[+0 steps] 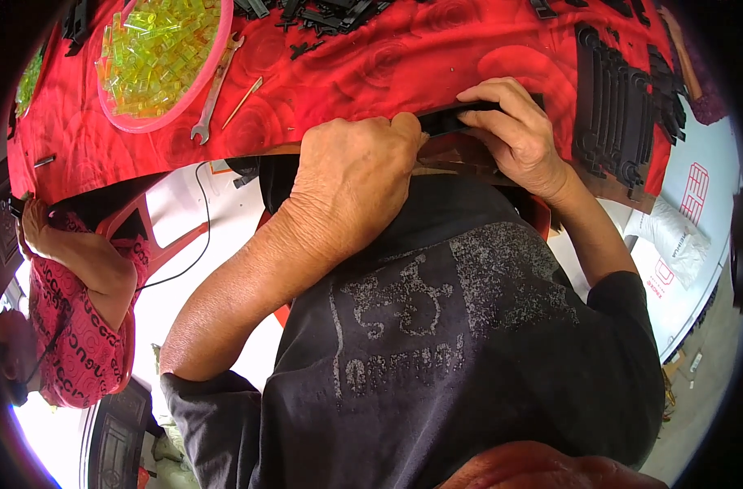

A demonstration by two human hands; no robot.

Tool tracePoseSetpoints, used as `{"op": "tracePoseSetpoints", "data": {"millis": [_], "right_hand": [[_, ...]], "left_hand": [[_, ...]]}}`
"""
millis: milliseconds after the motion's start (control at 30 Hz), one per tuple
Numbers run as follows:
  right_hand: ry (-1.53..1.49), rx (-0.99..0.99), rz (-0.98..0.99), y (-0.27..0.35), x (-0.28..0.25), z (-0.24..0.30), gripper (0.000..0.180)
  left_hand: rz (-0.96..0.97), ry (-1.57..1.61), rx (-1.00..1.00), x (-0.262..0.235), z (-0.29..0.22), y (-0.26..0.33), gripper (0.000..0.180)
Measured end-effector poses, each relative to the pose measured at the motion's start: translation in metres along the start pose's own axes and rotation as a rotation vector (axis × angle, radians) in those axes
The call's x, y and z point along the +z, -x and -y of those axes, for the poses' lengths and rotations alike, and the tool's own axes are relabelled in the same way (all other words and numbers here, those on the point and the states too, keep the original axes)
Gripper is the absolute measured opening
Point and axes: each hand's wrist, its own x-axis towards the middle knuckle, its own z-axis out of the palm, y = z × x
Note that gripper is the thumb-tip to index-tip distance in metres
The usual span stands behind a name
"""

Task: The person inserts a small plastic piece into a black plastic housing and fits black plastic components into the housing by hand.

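Note:
At the near edge of the table, a long black plastic strip (pixel 442 122) lies between my two hands. My left hand (pixel 357 167) is closed in a fist, thumb on top, around the strip's left end; its fingertips are turned away from view. My right hand (pixel 514 134) pinches the strip farther right, with the thumb below and the bent fingers above. Part of the strip's right side is hidden by those fingers. What, if anything, else sits inside the left fist cannot be seen.
On the red cloth (pixel 363 73) stands a pink basin (pixel 224 49) of yellow-green clear plastic pieces (pixel 155 57). Beside it lie a wrench (pixel 216 94) and a thin wooden stick (pixel 242 102). Black strips (pixel 612 106) are lined up at right. Other people work at left and far right.

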Motion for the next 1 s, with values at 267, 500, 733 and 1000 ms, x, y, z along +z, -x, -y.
{"op": "tracePoseSetpoints", "data": {"millis": [267,500,733,1000], "right_hand": [[-0.004,-0.030,-0.035,0.001,0.003,-0.002,0.024],[0.007,-0.055,-0.059,0.002,0.006,-0.005,0.024],[0.012,-0.050,-0.086,0.004,0.011,-0.006,0.022],[0.002,-0.035,-0.108,0.009,0.015,-0.009,0.019]], "left_hand": [[0.082,0.014,-0.008,-0.003,-0.001,-0.003,0.022],[0.105,0.039,-0.052,-0.005,-0.007,-0.005,0.022],[0.167,-0.011,-0.071,-0.009,-0.013,-0.011,0.005],[0.225,-0.037,-0.150,-0.018,-0.020,-0.011,0.014]]}}
